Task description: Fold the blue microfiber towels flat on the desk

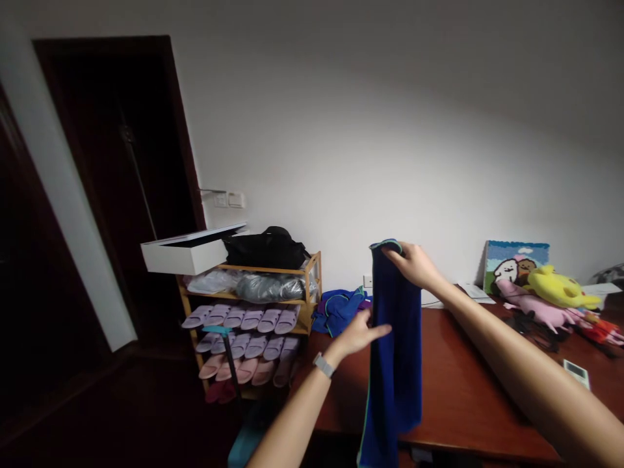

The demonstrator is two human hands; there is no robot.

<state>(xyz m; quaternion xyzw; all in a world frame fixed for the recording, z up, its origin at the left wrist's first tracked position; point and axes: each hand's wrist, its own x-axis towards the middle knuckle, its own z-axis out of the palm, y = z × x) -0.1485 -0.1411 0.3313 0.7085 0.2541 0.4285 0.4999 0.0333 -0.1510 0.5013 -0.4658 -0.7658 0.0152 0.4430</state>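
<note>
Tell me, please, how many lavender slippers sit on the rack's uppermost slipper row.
6 lavender slippers, side by side from the left end to the right end of that wooden rack row; any behind them would be hidden.

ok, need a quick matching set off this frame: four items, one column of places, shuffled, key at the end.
1. blue cloth
2. black bag
3. yellow plush toy
4. grey wristband

A. on top of the shoe rack
B. around the left wrist
C. hanging from the right hand
D. on the right part of the table

Pairs: 1-C, 2-A, 3-D, 4-B
</note>
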